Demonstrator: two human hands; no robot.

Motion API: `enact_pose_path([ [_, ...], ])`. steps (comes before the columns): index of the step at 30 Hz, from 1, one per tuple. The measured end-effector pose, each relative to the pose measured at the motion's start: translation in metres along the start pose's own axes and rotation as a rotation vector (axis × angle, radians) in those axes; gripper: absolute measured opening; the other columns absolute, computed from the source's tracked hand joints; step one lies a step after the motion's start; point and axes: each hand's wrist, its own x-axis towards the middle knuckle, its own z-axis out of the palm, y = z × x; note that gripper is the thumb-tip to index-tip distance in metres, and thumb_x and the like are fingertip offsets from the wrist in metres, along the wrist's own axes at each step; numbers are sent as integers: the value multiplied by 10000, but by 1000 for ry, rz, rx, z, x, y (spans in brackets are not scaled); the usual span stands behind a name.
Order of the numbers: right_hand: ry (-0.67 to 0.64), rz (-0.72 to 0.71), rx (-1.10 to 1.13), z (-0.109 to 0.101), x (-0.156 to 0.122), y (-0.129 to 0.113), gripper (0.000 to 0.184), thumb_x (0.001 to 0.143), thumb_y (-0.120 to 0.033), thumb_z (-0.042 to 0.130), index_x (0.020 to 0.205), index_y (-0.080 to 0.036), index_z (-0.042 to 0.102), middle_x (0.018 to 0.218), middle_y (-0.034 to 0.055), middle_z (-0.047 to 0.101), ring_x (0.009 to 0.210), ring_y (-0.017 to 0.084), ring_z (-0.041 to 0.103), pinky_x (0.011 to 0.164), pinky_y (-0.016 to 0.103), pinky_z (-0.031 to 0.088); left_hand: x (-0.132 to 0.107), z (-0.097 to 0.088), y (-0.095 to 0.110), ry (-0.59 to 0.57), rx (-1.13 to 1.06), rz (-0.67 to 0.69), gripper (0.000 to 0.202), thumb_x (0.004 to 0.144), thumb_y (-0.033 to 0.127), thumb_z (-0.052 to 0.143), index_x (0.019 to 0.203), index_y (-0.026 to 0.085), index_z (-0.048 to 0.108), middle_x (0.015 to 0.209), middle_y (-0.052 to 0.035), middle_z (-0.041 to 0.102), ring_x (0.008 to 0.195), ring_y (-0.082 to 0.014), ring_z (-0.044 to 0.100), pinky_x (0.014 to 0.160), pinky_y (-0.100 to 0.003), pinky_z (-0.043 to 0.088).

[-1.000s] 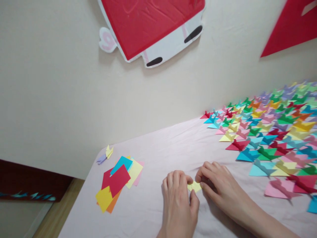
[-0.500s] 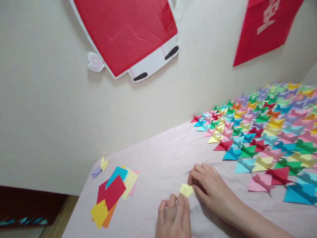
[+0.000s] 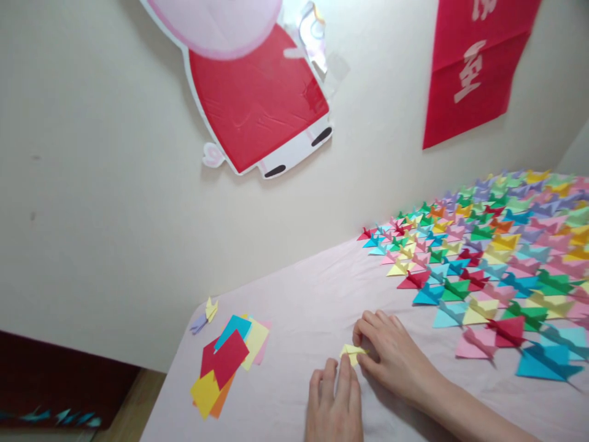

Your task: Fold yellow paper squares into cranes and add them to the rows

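Observation:
A small folded yellow paper (image 3: 351, 353) lies on the pale pink table cover (image 3: 313, 294). My right hand (image 3: 391, 359) rests on the cover with its fingers curled, pinching the paper's right side. My left hand (image 3: 335, 405) comes up from the bottom edge, fingers together and extended, their tips touching the paper's near left edge. A spread of several folded paper cranes (image 3: 488, 270) in many colours covers the right part of the table.
A loose stack of coloured paper squares (image 3: 227, 362) lies at the table's left end, with two small folded pieces (image 3: 206, 314) beyond it by the wall. A red and white cut-out (image 3: 262, 116) and a red banner (image 3: 473, 67) hang on the wall.
The view tilted up and shifted, showing more wall. My left hand drew back toward me from over the paper and now only touches it with its fingertips. My right hand kept hold.

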Motion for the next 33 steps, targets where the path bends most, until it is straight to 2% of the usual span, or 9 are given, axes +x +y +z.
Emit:
enact_pose_path([
  [6,13,-23,32,-3,2,5,314,636,48,446,793,-195,566,851,32,637,846,214,519,767,341,342,-1,3,-3,-8,-72,-37,377,856,86,516,1154,235,694,1188,-82,689,1021,-271,599,856,-387,493],
  [12,16,-79,127,-8,1,10,319,654,42,432,784,-188,610,813,31,645,832,202,543,770,324,369,1,-6,-12,-78,-364,-156,549,756,-51,433,1180,225,647,1173,-58,689,1017,-224,601,863,-337,486],
  [16,36,-119,122,-7,-2,10,274,717,-16,470,762,-204,666,841,36,657,884,214,557,821,352,368,16,-18,-14,-139,-488,-228,539,764,-36,410,1218,179,604,1208,-107,637,1092,-238,569,919,-367,475],
  [19,50,-111,113,-5,-3,9,260,738,-40,484,749,-209,682,852,39,663,894,215,562,833,359,372,34,-25,-13,-198,-527,-213,528,801,9,456,1280,200,570,1245,-102,605,1117,-238,553,934,-370,467],
  [22,52,-114,110,-7,-6,6,244,744,-46,500,771,-206,682,872,36,661,909,214,563,844,361,386,51,-29,-16,-203,-535,-210,415,829,21,483,1151,231,639,1099,-56,651,1006,-214,589,862,-341,478],
  [26,64,-150,90,-10,-7,3,206,723,-63,562,834,-209,657,933,31,659,934,220,560,868,377,406,64,-29,-23,-91,-560,-181,319,857,29,482,1029,221,671,962,-34,672,864,-196,612,782,-331,467],
  [29,100,-167,83,-8,-5,6,146,814,-92,539,815,-210,625,903,40,663,883,217,564,826,372,422,70,-26,-28,-79,-611,-193,275,891,42,449,918,206,668,875,-29,677,795,-190,609,752,-329,445],
  [33,174,-117,101,-6,0,14,150,907,-157,487,794,-207,572,815,42,643,806,216,560,763,370,425,77,-15,-28,-83,-785,-336,161,920,115,503,901,198,639,869,-30,666,820,-194,600,759,-321,441],
])
